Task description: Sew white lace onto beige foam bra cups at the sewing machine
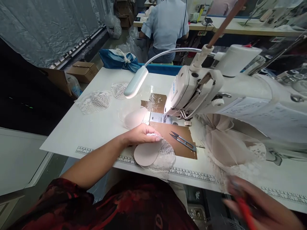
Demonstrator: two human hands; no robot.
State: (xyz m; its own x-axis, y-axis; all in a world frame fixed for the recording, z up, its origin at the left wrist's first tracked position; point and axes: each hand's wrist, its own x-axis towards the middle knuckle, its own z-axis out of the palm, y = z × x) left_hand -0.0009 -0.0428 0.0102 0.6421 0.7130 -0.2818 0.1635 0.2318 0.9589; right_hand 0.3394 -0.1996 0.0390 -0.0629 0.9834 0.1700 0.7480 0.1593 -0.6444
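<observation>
My left hand (144,134) pinches the edge of a white lace bra cup (165,153) with a smooth pale pad (146,155), close to the table's front edge. Another padded lace cup (135,118) lies just behind it, beside the needle plate (157,117) of the sewing machine (192,86). Thread snips (183,141) rest on the brown board to the right of my left hand. My right hand (261,201), smeared by motion, is at the lower right, closed around a red-handled tool (246,210) whose kind I cannot make out.
Sheer lace fabric (230,147) is heaped under the machine arm. Lace pieces (96,100) lie on the table's left. A lamp (136,81) on a bent metal neck hangs over the table. A person (166,25) sits beyond, and cardboard boxes (82,72) stand at left.
</observation>
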